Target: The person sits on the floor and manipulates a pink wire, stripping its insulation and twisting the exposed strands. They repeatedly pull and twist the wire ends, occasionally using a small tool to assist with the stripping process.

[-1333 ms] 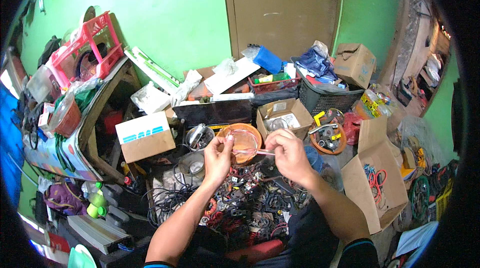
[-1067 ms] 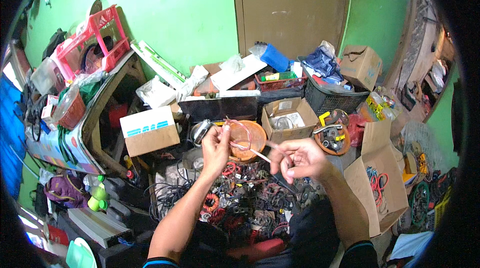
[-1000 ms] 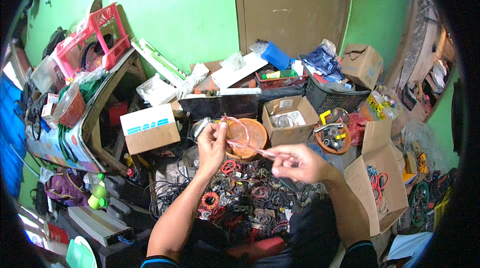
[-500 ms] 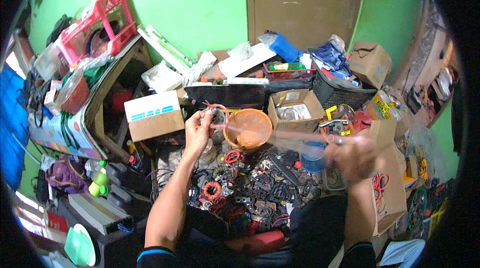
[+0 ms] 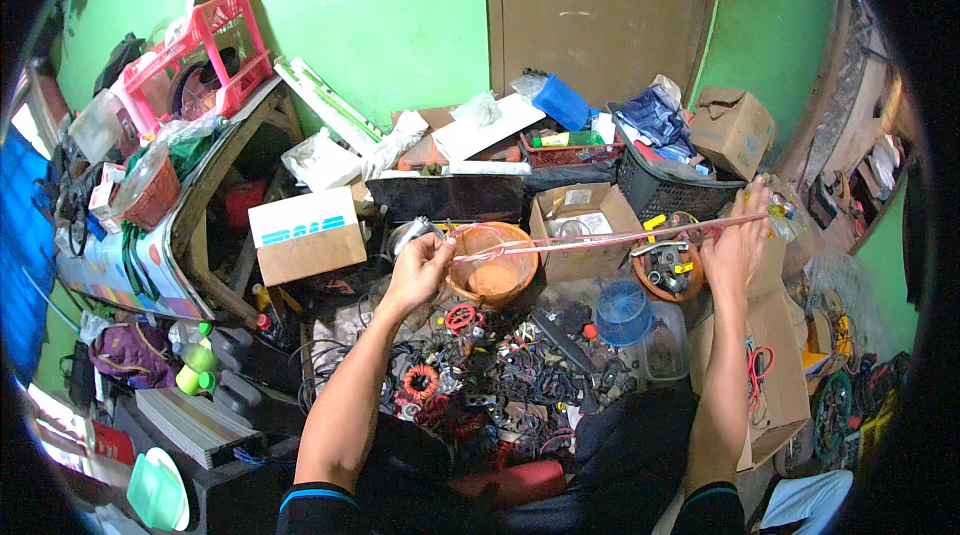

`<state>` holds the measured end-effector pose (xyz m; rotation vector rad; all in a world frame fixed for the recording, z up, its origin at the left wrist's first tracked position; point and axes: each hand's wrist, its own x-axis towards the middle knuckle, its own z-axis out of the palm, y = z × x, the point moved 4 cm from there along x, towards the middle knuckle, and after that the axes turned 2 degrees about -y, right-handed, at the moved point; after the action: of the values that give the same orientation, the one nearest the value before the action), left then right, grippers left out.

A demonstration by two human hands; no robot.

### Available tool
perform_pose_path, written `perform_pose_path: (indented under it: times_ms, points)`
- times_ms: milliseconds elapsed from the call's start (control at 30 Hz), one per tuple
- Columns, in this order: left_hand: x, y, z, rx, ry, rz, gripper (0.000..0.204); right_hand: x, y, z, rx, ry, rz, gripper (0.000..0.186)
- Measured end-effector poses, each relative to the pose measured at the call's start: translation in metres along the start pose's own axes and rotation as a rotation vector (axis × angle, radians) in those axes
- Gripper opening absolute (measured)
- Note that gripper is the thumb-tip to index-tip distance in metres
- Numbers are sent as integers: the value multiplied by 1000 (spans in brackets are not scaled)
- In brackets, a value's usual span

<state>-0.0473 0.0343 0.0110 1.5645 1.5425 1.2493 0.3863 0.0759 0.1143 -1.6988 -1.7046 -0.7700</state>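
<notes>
The wire [image 5: 620, 239], pinkish red, is stretched between the two hands above the floor [image 5: 672, 515], with a slight upward slope to the right. Left hand [image 5: 418, 270]: the fingers are closed in a pinch on the wire, and a small loop of the same wire stands just beside the pinch. Right hand [image 5: 735, 245]: the fingers are extended upward, and the far end of the wire lies across them; whether they grip it cannot be told.

As seen from above, the wire passes across the orange bowl [image 5: 495, 280], the small open carton [image 5: 580, 263] and the round orange tray [image 5: 668, 295] of metal parts.

On the floor, between the bowl and the person, is a heap of mixed parts [image 5: 510, 385], including an orange ring coil [image 5: 409, 382]. A blue container [image 5: 622, 325] and a clear tray [image 5: 665, 355] adjoin its right side. Toward the floor's right edge, a large open carton [image 5: 785, 415] contains red-orange cable [image 5: 758, 375]. At the floor's far edge, near the wall, stands a dark basket [image 5: 670, 190].
</notes>
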Motion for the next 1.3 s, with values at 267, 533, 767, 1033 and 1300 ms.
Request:
perform_pose_path:
  times_ms: [267, 533, 767, 1033, 1300]
  points:
    - [-24, 44, -4, 3, 151, 179, 22, -92, -70, 27, 841, -1550, -348, 57]
    - [-40, 81, 53, -66, -58, 213, 21, -94, -163, 7, 1331, -1153, -285, 28]
    - [-17, 15, 16, -7, 32, 112, 24, -44, -108, -5, 1756, -630, 76, 27]
    - [-6, -77, -74, 571, 231, 9, 32, -22, 52, -5, 1935, 237, 703, 24]
    - [-8, -16, -25, -252, 133, -138, 18, -114, -33, 57, 607, -1446, -644, 33]
